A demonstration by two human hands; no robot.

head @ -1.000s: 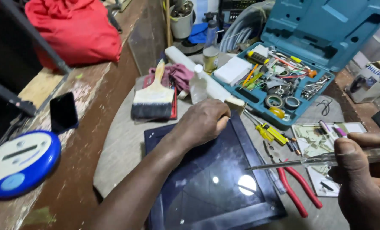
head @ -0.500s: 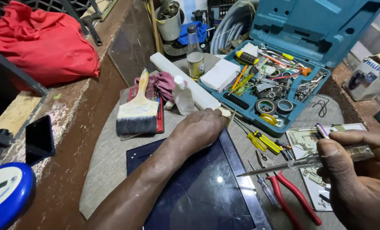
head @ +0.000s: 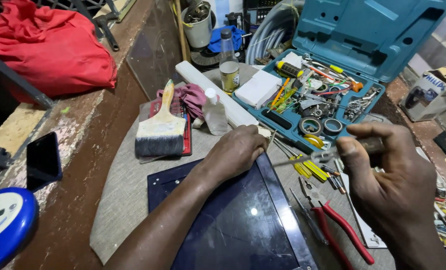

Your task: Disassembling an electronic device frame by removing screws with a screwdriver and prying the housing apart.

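Dark glass tablet [head: 233, 225] lies flat on the grey mat [head: 123, 200], glossy, w/ a lamp glint mid-screen and a thin dark-blue frame. Left hand [head: 235, 152] rests on its top edge, fingers curled down over the corner. Right hand [head: 388, 185], raised just right of the tablet, pinches a clear-handled screwdriver [head: 333, 152], shaft pointing toward the left fingers. Red-handled pliers [head: 333, 220] lie below the right fingers; paintbrush [head: 160, 130] sits left of the left hand, open teal toolbox [head: 323, 90] beyond.
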